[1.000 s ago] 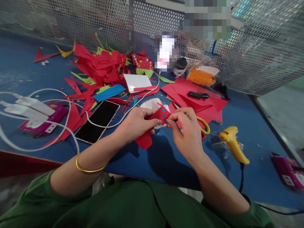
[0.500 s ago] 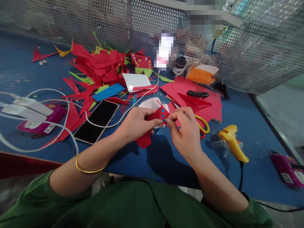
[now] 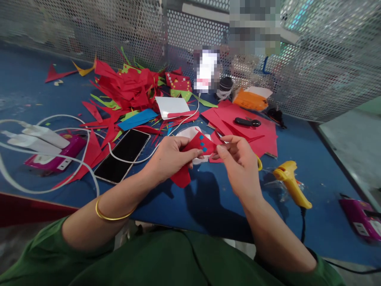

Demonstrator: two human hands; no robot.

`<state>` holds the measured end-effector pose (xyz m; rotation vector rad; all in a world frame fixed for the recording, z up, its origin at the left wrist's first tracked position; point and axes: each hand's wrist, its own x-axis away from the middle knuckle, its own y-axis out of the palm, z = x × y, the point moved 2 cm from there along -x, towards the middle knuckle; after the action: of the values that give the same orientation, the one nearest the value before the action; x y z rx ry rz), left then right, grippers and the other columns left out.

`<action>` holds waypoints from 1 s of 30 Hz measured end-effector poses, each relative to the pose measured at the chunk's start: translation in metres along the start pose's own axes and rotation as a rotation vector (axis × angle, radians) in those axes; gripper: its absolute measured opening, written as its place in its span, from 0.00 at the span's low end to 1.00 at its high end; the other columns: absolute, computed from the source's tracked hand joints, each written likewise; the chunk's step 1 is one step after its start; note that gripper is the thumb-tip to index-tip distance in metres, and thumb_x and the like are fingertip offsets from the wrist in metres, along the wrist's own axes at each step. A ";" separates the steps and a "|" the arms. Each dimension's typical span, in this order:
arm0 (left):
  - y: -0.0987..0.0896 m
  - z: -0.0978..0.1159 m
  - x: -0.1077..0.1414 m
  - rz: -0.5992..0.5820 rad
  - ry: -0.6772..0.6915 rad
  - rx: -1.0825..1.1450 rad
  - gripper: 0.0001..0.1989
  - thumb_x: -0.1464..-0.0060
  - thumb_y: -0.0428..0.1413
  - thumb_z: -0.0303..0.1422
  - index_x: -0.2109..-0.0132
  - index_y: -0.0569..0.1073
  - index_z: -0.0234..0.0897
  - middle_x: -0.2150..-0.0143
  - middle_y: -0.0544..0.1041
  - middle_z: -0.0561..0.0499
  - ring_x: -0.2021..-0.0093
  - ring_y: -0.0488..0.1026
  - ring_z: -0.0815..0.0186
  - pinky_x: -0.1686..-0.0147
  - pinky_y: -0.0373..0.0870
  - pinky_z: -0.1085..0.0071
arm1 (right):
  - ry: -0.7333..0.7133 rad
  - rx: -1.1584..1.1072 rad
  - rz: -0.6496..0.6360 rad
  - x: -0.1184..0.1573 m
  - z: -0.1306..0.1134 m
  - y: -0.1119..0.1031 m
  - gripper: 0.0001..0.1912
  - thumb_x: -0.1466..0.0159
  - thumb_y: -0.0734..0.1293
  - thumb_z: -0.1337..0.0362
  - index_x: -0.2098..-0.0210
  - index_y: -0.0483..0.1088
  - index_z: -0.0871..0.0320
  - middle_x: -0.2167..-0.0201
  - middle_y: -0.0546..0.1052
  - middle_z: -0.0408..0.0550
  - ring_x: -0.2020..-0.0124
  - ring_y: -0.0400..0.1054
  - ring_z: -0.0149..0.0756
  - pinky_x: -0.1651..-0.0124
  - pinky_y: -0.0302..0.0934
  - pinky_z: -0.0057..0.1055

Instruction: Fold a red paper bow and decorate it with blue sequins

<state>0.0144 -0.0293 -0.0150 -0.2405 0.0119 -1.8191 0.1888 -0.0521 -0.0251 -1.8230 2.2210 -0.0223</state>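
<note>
A small folded piece of red paper (image 3: 195, 143) carries a row of several blue squares. My left hand (image 3: 171, 159) grips its left part, thumb on top and fingers behind, and a red flap hangs below the palm. At the paper's right edge, my right hand (image 3: 242, 167) has its thumb and fingertips pinched together, partly behind the edge. Beneath the paper lies a white scrap (image 3: 190, 131) on the blue table (image 3: 208, 210). Yellow-handled scissors (image 3: 259, 163) are mostly hidden behind my right hand.
Left are a phone (image 3: 123, 155), white cables and a purple power strip (image 3: 56, 155). Red cuttings (image 3: 127, 87) pile up at the back. To the right lie red sheets (image 3: 264, 135) under a black tool (image 3: 247, 122), and a yellow glue gun (image 3: 290, 182). A mesh panel (image 3: 196, 31) stands behind.
My right hand has moved a little to the right and covers more of the scissors. The red paper has turned slightly, so its blue squares show more fully. My left hand keeps its grip.
</note>
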 end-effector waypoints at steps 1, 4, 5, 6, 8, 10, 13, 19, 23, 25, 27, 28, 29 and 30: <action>0.000 0.000 0.000 0.001 -0.003 0.004 0.07 0.48 0.62 0.33 0.72 0.78 0.34 0.83 0.72 0.56 0.82 0.67 0.74 0.81 0.62 0.78 | 0.059 -0.064 -0.029 0.000 0.001 0.002 0.15 0.41 0.72 0.59 0.56 0.68 0.54 0.72 0.74 0.39 0.70 0.73 0.33 0.64 0.69 0.35; 0.001 0.000 0.001 -0.016 -0.018 0.003 0.07 0.47 0.62 0.32 0.70 0.79 0.34 0.83 0.72 0.56 0.82 0.68 0.74 0.81 0.61 0.79 | 0.174 -0.185 -0.055 0.000 0.004 0.006 0.21 0.47 0.75 0.61 0.56 0.69 0.55 0.73 0.73 0.37 0.69 0.73 0.32 0.64 0.69 0.34; 0.001 0.000 0.001 -0.020 -0.023 0.000 0.07 0.47 0.62 0.32 0.70 0.79 0.33 0.83 0.72 0.56 0.82 0.68 0.74 0.81 0.61 0.79 | 0.198 -0.207 -0.056 0.000 0.004 0.007 0.22 0.48 0.75 0.61 0.55 0.70 0.55 0.73 0.74 0.38 0.69 0.73 0.33 0.63 0.69 0.34; 0.002 0.000 0.001 -0.022 -0.029 -0.002 0.07 0.47 0.62 0.32 0.70 0.79 0.33 0.83 0.72 0.55 0.82 0.68 0.74 0.81 0.61 0.79 | 0.215 -0.223 -0.055 0.000 0.005 0.008 0.22 0.48 0.75 0.61 0.55 0.70 0.55 0.72 0.75 0.38 0.68 0.73 0.33 0.62 0.70 0.34; 0.003 0.001 0.001 -0.026 -0.040 -0.012 0.07 0.47 0.62 0.33 0.70 0.80 0.33 0.82 0.72 0.55 0.82 0.68 0.73 0.81 0.62 0.79 | 0.228 -0.241 -0.045 0.001 0.005 0.010 0.22 0.48 0.75 0.62 0.55 0.70 0.56 0.72 0.76 0.39 0.68 0.74 0.33 0.61 0.70 0.35; 0.003 0.001 0.001 -0.032 -0.046 -0.018 0.07 0.48 0.63 0.33 0.69 0.80 0.33 0.82 0.73 0.55 0.81 0.68 0.73 0.81 0.62 0.79 | 0.227 -0.237 -0.034 0.002 0.005 0.011 0.22 0.49 0.75 0.62 0.56 0.70 0.56 0.72 0.76 0.38 0.69 0.73 0.32 0.61 0.70 0.35; 0.004 0.002 0.001 -0.041 -0.053 -0.018 0.06 0.48 0.63 0.32 0.69 0.80 0.32 0.81 0.73 0.55 0.81 0.69 0.74 0.81 0.62 0.80 | 0.227 -0.232 -0.035 0.004 0.007 0.011 0.21 0.49 0.75 0.62 0.56 0.71 0.55 0.71 0.76 0.39 0.69 0.73 0.32 0.61 0.69 0.34; 0.004 0.004 0.002 -0.051 -0.060 -0.010 0.05 0.48 0.63 0.30 0.69 0.80 0.32 0.81 0.74 0.56 0.81 0.68 0.75 0.82 0.61 0.81 | 0.224 -0.251 -0.041 0.004 0.007 0.011 0.18 0.48 0.75 0.64 0.59 0.71 0.55 0.70 0.77 0.39 0.69 0.72 0.30 0.63 0.68 0.31; 0.004 0.004 0.001 -0.053 -0.076 -0.003 0.06 0.47 0.63 0.30 0.70 0.80 0.32 0.81 0.74 0.55 0.81 0.68 0.75 0.81 0.62 0.81 | 0.251 -0.297 -0.046 0.003 0.005 0.011 0.18 0.50 0.75 0.64 0.60 0.72 0.55 0.71 0.77 0.38 0.70 0.72 0.30 0.63 0.68 0.31; 0.004 0.003 0.001 -0.046 -0.078 0.001 0.06 0.48 0.63 0.31 0.71 0.79 0.32 0.82 0.73 0.56 0.81 0.68 0.75 0.81 0.62 0.81 | 0.265 -0.308 -0.055 0.002 0.005 0.012 0.18 0.50 0.75 0.63 0.60 0.72 0.55 0.72 0.78 0.38 0.70 0.73 0.30 0.62 0.68 0.32; 0.004 0.002 0.001 -0.048 -0.077 0.011 0.07 0.48 0.64 0.32 0.71 0.78 0.33 0.82 0.72 0.56 0.81 0.68 0.74 0.81 0.62 0.81 | 0.266 -0.309 -0.056 0.002 0.005 0.012 0.18 0.50 0.75 0.63 0.59 0.72 0.56 0.72 0.78 0.38 0.70 0.73 0.30 0.62 0.68 0.32; 0.004 0.002 0.001 -0.056 -0.078 0.020 0.07 0.48 0.64 0.32 0.71 0.78 0.33 0.82 0.72 0.56 0.81 0.68 0.74 0.81 0.62 0.81 | 0.263 -0.306 -0.054 0.002 0.006 0.011 0.18 0.50 0.75 0.63 0.59 0.72 0.56 0.72 0.78 0.39 0.70 0.73 0.30 0.62 0.68 0.31; 0.004 0.001 0.000 -0.065 -0.079 0.031 0.07 0.48 0.64 0.32 0.71 0.78 0.33 0.82 0.72 0.56 0.81 0.69 0.74 0.81 0.62 0.81 | 0.260 -0.302 -0.048 0.001 0.006 0.011 0.18 0.50 0.75 0.63 0.60 0.72 0.56 0.72 0.78 0.38 0.70 0.73 0.29 0.62 0.68 0.31; 0.004 0.001 0.000 -0.073 -0.078 0.047 0.06 0.48 0.63 0.32 0.70 0.78 0.33 0.81 0.73 0.56 0.81 0.69 0.74 0.80 0.63 0.80 | 0.256 -0.300 -0.039 0.001 0.006 0.011 0.18 0.50 0.75 0.64 0.60 0.72 0.56 0.72 0.78 0.38 0.70 0.73 0.29 0.61 0.68 0.31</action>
<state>0.0183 -0.0305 -0.0149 -0.2816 -0.0952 -1.8787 0.1798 -0.0500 -0.0330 -2.1254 2.4736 0.0778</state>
